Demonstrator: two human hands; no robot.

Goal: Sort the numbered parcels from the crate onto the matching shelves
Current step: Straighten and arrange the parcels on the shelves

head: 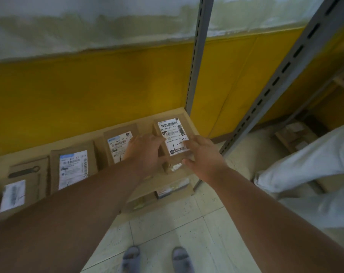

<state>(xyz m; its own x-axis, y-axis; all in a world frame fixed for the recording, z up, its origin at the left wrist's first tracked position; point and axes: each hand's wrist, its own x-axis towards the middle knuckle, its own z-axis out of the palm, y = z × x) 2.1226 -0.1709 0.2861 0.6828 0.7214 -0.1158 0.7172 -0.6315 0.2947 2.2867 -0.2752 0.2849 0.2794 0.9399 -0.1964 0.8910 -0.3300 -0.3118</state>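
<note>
A small brown cardboard parcel (172, 133) with a white label and handwritten marks lies at the right end of a wooden shelf (143, 120). My left hand (145, 152) grips its left side. My right hand (203, 154) holds its right side, thumb at the near corner. Three more labelled parcels lie in a row to the left: one (118, 143) partly behind my left hand, one (73, 168), and one (19, 186) at the far left. The crate is out of view.
Grey slotted metal uprights (198, 56) (281, 83) frame the shelving against a yellow and white wall. More boxes (167, 191) sit on a lower level under the shelf. White sacks (309, 160) lie on the right. My slippered feet (155, 259) stand on pale floor tiles.
</note>
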